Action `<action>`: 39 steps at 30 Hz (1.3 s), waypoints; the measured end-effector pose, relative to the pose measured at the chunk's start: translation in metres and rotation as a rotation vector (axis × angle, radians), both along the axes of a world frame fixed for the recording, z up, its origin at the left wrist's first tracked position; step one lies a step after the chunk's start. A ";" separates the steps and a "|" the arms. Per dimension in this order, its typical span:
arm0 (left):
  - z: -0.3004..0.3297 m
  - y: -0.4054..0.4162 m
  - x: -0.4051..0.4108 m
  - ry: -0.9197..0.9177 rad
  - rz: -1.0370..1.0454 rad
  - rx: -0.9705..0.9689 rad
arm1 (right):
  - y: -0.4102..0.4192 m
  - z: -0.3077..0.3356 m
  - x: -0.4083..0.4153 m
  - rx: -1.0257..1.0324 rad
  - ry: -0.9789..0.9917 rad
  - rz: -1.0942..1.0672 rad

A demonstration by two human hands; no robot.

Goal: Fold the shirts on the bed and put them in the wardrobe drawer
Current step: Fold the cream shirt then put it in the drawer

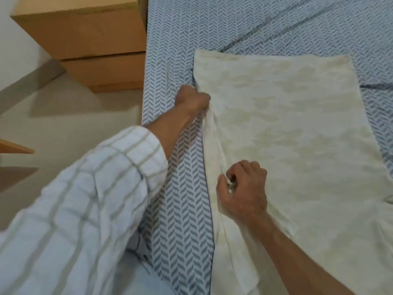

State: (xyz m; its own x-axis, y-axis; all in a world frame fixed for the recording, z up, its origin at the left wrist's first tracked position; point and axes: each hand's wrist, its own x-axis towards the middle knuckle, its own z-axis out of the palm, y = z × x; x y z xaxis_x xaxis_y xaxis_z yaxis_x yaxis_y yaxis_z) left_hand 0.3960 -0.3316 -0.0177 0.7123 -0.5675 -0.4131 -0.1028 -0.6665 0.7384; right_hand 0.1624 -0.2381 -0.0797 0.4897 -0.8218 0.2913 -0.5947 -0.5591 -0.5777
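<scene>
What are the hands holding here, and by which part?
Both hold the pale cream camouflage-print shirt along its left edge: the left hand grips it farther up, the right hand pinches it nearer.

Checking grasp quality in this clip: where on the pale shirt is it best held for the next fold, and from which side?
Along its long left edge, from the bed's left side. The shirt lies flat, and that edge is a raised seam easy to pinch; the left hand and right hand both grip there already.
</scene>
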 end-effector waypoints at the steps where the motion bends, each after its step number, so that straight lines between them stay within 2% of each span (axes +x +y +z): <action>1: 0.000 -0.016 0.010 -0.005 0.029 0.003 | 0.003 0.002 -0.001 0.017 -0.026 0.000; 9: 0.004 -0.098 0.053 -0.159 0.064 0.002 | 0.003 -0.006 0.002 0.150 -0.129 -0.054; 12: 0.000 -0.107 0.060 -0.052 0.117 -0.054 | 0.000 -0.008 0.004 0.147 -0.079 -0.104; 15: 0.006 -0.103 0.063 0.185 0.179 -0.167 | -0.001 -0.008 0.004 0.056 -0.014 -0.073; 17: 0.019 -0.094 0.063 0.259 0.184 -0.200 | 0.001 0.004 0.003 0.131 -0.025 -0.087; 20: 0.038 -0.096 0.058 0.223 0.127 -0.215 | -0.007 0.023 -0.011 0.246 0.006 -0.080; 24: 0.052 -0.122 0.037 0.133 0.039 -0.242 | -0.034 0.040 -0.049 0.074 0.133 -0.134; 27: 0.040 -0.147 0.014 0.024 -0.083 -0.226 | -0.039 0.019 -0.067 0.036 0.161 -0.190; 31: 0.014 -0.177 -0.013 -0.090 -0.138 -0.161 | -0.040 -0.012 -0.070 -0.021 0.114 -0.159; 35: 0.004 -0.202 -0.035 -0.187 -0.200 -0.133 | -0.042 -0.018 -0.079 -0.086 0.042 -0.114; 39: 0.001 -0.219 -0.051 -0.277 -0.264 -0.090 | -0.044 -0.018 -0.083 -0.065 -0.037 -0.110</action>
State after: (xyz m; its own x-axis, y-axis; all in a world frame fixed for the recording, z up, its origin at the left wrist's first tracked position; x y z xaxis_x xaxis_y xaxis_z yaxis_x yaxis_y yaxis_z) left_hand 0.3446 -0.5502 -0.0170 0.6144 -0.7714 -0.1658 -0.4655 -0.5240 0.7132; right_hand 0.0790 -0.2819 -0.0977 0.3854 -0.8489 0.3617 -0.6339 -0.5284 -0.5647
